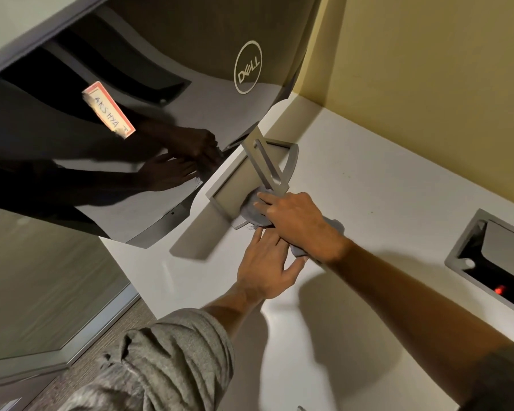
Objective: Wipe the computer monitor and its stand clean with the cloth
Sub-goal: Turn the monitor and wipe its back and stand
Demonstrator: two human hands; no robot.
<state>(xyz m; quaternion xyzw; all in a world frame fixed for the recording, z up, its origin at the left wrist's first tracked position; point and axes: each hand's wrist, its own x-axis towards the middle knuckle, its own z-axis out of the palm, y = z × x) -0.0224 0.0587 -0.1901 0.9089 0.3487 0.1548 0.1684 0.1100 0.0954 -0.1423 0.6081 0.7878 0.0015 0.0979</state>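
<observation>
The back of a dark glossy monitor (149, 93) with a round logo and a red-edged name sticker fills the upper left. Its silver stand (267, 164) rises from a flat grey base (238, 185) on the white desk (368, 179). My right hand (297, 223) presses a grey cloth (251, 215) onto the near corner of the base, fingers curled over it. My left hand (264, 262) lies flat on the desk just in front of the base, fingers spread, its fingertips under the right hand and touching the cloth's edge. Both hands are mirrored in the monitor's back.
A yellow wall (428, 69) borders the desk behind. A recessed metal cable box (493, 256) with a red light sits in the desk at the right. The desk's left edge drops to carpet (107, 345), beside a glass partition (42, 277).
</observation>
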